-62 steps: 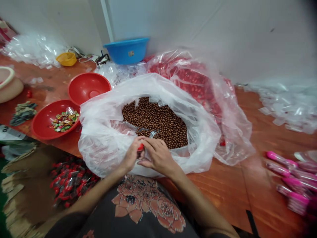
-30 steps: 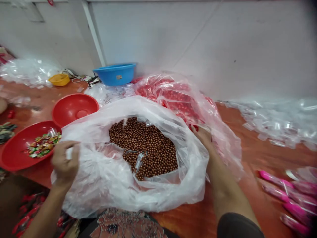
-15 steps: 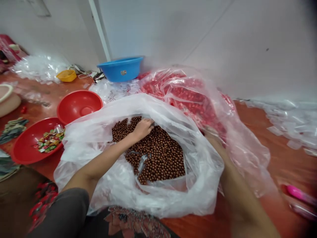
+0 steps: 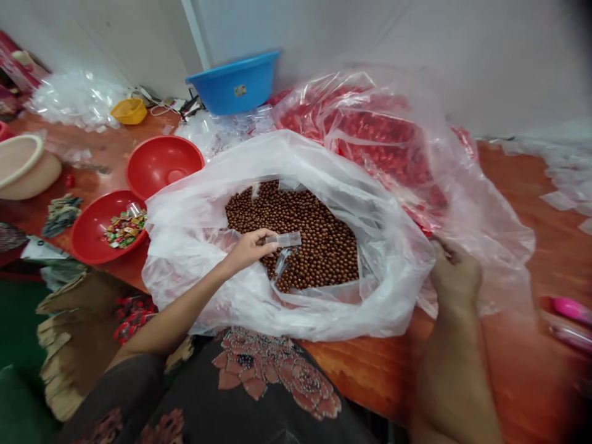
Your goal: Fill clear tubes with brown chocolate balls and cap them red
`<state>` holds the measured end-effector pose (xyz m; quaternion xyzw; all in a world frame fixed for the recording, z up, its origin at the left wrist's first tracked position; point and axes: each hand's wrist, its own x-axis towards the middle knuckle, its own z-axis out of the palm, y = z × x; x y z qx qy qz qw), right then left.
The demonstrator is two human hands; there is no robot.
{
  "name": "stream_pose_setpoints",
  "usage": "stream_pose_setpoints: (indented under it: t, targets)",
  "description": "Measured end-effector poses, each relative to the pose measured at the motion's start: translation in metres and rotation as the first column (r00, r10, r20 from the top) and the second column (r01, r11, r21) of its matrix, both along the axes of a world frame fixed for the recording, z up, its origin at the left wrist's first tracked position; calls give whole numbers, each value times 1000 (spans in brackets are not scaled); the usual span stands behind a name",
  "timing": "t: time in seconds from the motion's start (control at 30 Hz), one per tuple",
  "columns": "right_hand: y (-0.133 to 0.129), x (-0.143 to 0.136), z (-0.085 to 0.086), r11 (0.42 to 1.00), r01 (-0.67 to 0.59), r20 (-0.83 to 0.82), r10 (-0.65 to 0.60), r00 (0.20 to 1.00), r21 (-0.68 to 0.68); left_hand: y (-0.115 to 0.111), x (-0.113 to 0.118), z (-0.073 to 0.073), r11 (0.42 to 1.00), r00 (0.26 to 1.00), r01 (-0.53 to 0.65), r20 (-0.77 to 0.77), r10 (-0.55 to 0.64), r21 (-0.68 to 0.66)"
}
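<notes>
My left hand point(image 4: 252, 248) pinches a small clear plastic packet point(image 4: 287, 239) above a heap of brown balls point(image 4: 319, 246). The balls lie inside a large white plastic bag point(image 4: 203, 296), its mouth spread wide. Another clear piece of plastic point(image 4: 281, 262) rests on the balls, just below the packet. My right hand point(image 4: 456, 265) is at the right edge of the white bag, beside a clear bag of red pieces point(image 4: 379, 142). Its fingers are curled, and something red shows by the fingertips, too small to make out.
Two red bowls stand at the left, one bare inside point(image 4: 164, 163), the other point(image 4: 87, 237) with wrapped sweets. A blue tub point(image 4: 235, 86) is at the back wall. A yellow basket point(image 4: 129, 111) and a cream tub point(image 4: 28, 169) are further left. A pink object point(image 4: 571, 308) lies right.
My left hand has come back from the far side of the balls and now shows a clear packet. My right hand has pulled back from the red pieces. The view has tilted down.
</notes>
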<state>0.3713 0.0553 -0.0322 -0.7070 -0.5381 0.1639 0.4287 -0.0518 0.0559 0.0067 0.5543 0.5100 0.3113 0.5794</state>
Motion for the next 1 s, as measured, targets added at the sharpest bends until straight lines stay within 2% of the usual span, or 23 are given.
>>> stream_pose_setpoints:
  t: [0.03,0.07,0.1,0.17,0.2,0.23,0.3,0.37,0.5,0.57,0.63,0.73,0.8,0.9,0.97,1.0]
  targets:
    - [-11,-16,11,989,127,25,-130,991,81,-9,3,1,1000,1000,6,15,-6,3]
    - [-23,-37,22,964,198,25,-206,978,177,-17,6,2,1000,1000,18,23,-18,9]
    - [-34,-60,32,965,166,-18,-166,986,205,-25,10,3,999,999,33,29,-33,14]
    - [-53,-110,42,984,-124,-186,146,972,126,-37,18,4,998,998,54,43,-54,14]
    - [-59,-133,43,947,-318,-280,319,906,49,-42,21,4,998,997,64,50,-65,9]
    - [-64,-153,41,884,-468,-349,434,831,-15,-47,24,3,997,996,72,56,-72,3]
    - [-70,-181,32,831,-554,-417,485,769,-56,-52,28,2,997,996,78,52,-78,7]
    - [-71,-194,24,830,-553,-448,468,762,-73,-56,29,-1,997,997,73,30,-74,32]
    - [-71,-199,22,828,-554,-460,458,761,-92,-61,25,-5,998,1000,16,14,-17,66]
    - [-71,-195,26,844,-529,-411,454,791,-86,-63,14,-5,996,1000,-25,1,25,85]
    - [-68,-186,29,903,-426,-376,379,846,-49,-61,-4,-5,984,990,-130,-34,135,123]
    - [-50,-167,32,980,-199,-405,175,898,-16,-50,-33,-4,937,944,-319,-41,328,145]
    - [-30,-157,34,986,-166,-454,147,879,-1,-38,-42,-5,949,954,-289,-43,297,127]
    - [0,-141,36,977,-176,-488,214,846,123,-17,-33,-9,986,987,-136,-74,144,98]
    - [13,-120,32,977,-68,-438,151,886,201,-4,-24,-14,994,986,-84,-135,94,77]
    - [17,-105,28,979,18,-380,63,923,205,3,-22,-17,995,980,-68,-183,79,70]
